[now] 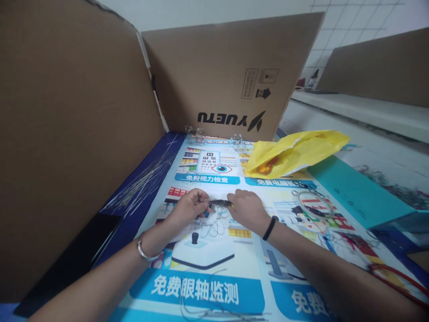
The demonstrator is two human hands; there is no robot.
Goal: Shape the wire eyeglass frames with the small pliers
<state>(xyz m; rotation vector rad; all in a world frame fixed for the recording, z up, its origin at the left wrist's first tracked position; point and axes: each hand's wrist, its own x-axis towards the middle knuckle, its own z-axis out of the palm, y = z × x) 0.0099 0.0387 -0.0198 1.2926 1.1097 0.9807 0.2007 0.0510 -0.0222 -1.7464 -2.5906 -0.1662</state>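
Note:
My right hand (250,210) is closed around a pair of pliers (220,203), whose dark jaws point left. The jaw tips meet the fingers of my left hand (190,207), which pinches a thin wire piece there. Just below the pliers, thin wire loops (216,225) spread over the printed poster sheet (204,250). I cannot make out exactly where the jaws touch the wire. A silver bangle is on my left wrist, a black band on my right.
Cardboard panels (214,71) wall off the back and left. Straight wires (139,183) lie at left, curled wires (201,308) at the front edge. A yellow bag (298,150) and a turquoise box (355,192) stand at right, near a red cord (395,273).

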